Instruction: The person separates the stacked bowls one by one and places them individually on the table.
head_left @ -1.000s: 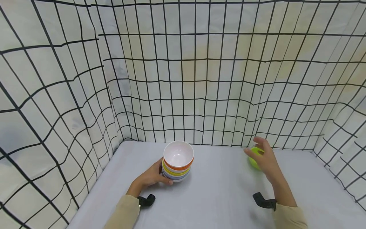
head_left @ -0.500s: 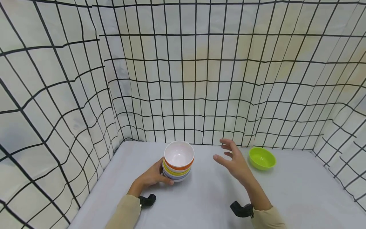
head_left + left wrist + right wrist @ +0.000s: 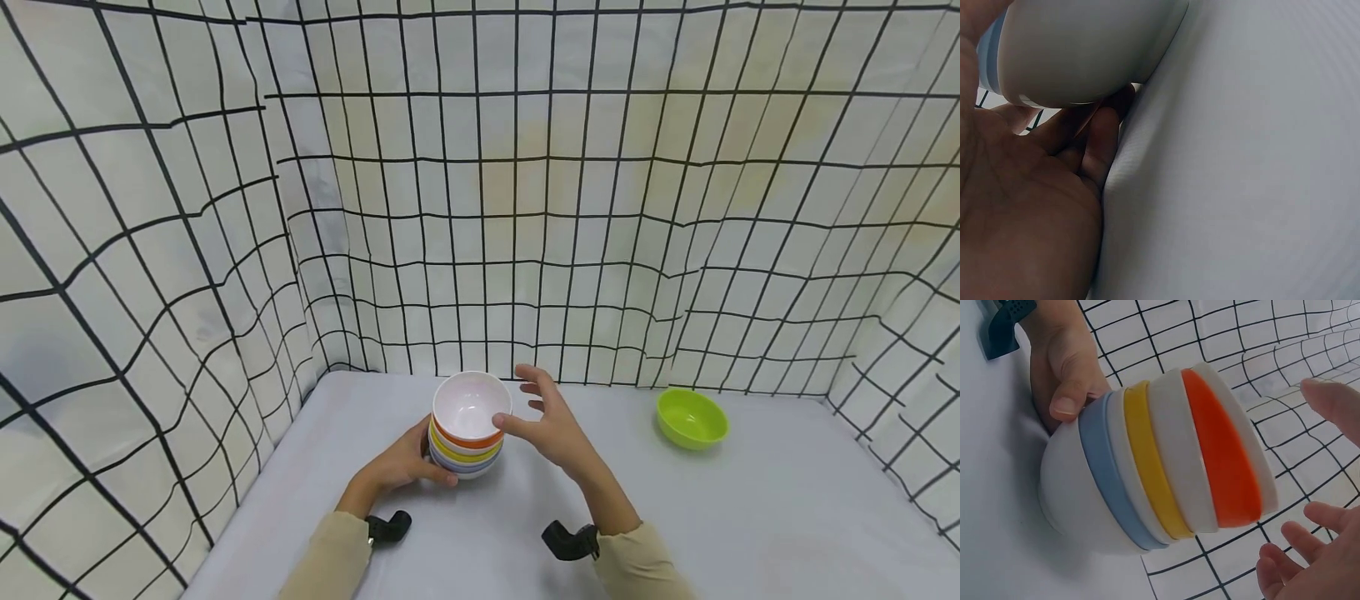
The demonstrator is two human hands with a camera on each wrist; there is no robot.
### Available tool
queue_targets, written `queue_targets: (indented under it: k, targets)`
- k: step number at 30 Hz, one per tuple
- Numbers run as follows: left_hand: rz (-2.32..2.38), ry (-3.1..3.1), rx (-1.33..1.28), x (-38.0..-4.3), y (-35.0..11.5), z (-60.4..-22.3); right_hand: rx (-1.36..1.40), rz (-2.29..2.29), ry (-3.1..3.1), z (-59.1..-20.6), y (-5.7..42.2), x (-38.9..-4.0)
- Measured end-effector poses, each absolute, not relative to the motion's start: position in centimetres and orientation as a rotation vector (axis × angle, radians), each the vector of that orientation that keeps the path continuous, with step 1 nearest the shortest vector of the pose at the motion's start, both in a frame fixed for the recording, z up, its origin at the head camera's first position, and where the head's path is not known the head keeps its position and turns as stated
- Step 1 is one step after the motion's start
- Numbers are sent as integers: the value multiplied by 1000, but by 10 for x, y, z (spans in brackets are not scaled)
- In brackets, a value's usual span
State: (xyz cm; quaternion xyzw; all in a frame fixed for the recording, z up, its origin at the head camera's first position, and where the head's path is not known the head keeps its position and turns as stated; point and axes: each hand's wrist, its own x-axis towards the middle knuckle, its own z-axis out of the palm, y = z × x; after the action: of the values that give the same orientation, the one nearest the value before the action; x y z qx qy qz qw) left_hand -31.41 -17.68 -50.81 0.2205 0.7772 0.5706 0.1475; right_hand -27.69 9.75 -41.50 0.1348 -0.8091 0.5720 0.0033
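A stack of nested bowls [image 3: 467, 454] stands on the table, its bands showing white, orange, yellow and blue. The uppermost is a white bowl [image 3: 467, 406], and an orange bowl [image 3: 1219, 462] sits right under it. My left hand [image 3: 397, 461] grips the stack low on its left side, thumb in front. In the left wrist view, curled fingers [image 3: 1100, 137] lie by the lowest bowl's base. My right hand [image 3: 553, 429] is spread at the stack's upper right; its thumb overlaps the top rim in the head view. The right wrist view shows a gap between that hand and the bowls.
A lime green bowl [image 3: 692, 419] sits apart on the right of the white-covered table [image 3: 780, 500]. Black grid netting over white sheeting [image 3: 570, 208] rises behind the table and along both sides.
My right hand has moved left from over the green bowl to the top of the stack, uncovering the green bowl. My left hand has kept its grip on the stack.
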Motion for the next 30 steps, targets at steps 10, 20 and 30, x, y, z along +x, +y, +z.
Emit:
queue_targets:
  k: [10, 20, 30]
  targets:
    - [1621, 2264, 629, -313, -178, -510, 569, 1879, -2615, -439, 75, -289]
    - [1607, 2272, 619, -315, -177, -507, 606, 1911, -2514, -444, 67, -287]
    - [1611, 2260, 664, -314, -178, -508, 544, 2003, -2462, -451, 60, -285]
